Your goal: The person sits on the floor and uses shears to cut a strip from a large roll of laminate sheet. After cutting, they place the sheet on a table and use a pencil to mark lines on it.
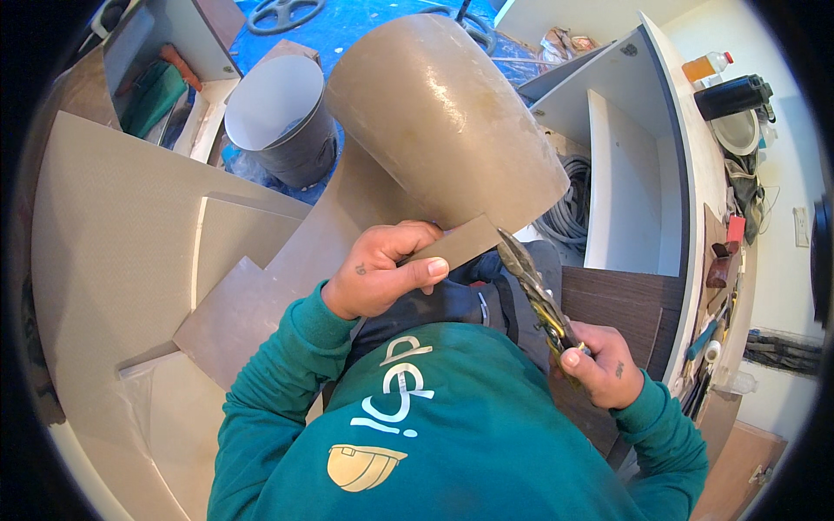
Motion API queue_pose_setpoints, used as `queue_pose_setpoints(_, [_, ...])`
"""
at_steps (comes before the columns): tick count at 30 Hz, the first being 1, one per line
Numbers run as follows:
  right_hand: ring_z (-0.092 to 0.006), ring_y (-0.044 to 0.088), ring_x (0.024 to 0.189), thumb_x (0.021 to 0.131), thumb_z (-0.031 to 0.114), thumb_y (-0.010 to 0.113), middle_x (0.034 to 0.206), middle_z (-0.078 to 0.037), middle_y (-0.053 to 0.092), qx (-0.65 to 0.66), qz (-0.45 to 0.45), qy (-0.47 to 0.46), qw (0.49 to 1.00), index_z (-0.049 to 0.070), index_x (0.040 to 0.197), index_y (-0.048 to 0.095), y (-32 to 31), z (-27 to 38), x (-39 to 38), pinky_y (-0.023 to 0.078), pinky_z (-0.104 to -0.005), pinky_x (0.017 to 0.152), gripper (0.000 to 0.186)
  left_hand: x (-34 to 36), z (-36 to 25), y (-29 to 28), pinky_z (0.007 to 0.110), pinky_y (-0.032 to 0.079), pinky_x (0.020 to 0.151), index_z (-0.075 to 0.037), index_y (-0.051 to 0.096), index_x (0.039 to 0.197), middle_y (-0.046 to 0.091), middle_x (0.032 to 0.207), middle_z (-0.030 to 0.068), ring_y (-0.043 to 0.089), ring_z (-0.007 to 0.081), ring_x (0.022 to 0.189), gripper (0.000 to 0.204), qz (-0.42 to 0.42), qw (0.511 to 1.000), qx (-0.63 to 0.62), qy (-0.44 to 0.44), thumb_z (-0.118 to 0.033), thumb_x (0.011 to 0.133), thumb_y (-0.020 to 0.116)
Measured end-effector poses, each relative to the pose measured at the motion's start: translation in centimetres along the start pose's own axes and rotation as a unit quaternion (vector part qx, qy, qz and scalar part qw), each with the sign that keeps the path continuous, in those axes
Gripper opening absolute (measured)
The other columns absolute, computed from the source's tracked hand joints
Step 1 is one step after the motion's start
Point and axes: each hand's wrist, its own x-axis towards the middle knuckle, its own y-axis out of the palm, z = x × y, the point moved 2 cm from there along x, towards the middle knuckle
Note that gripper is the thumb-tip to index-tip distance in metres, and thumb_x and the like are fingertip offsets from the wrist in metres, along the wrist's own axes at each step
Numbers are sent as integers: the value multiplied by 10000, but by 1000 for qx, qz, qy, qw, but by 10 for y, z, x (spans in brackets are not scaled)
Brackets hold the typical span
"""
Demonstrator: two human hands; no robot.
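My left hand (382, 267) is closed on a narrow brown laminate strip (467, 241), thumb on top and fingers curled beneath. Whether the strip still joins the large curled laminate sheet (434, 113) just beyond it, I cannot tell. That sheet is brown and slightly glossy, and rises in a wide roll in front of me. In my right hand (604, 365) are dark, worn tin snips (532, 282), gripped by the handles. Their jaws point up and away, with the tips close to the strip's right end. The palm hides part of the handles.
Flat laminate sheets (113, 226) lie at the left. A grey bucket (291, 143) stands beyond them on blue sheeting (365, 22). To the right is a white-lined cabinet (634, 182), with coiled hose (569, 204) beside it. Bottles and tools line its long edge.
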Motion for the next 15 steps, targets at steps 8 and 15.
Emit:
queue_pose_setpoints(8, [-126,463,668,966,457,628,696,-42,485,3,-14,7,1000,-14,933,633,1,-4,-1,413,-318,606,472,0,4,-4,266,467,667,70,682,1071,609,853,52,577,105,746,293,11,1000,2,-2,-206,973,683])
queue_pose_setpoints(15, [-109,491,666,970,630,553,723,-18,542,9,-15,8,1000,31,836,599,7,-3,0,392,-287,600,616,1,0,-4,276,461,696,33,658,900,607,894,87,573,137,782,249,18,1000,10,-22,-209,955,672])
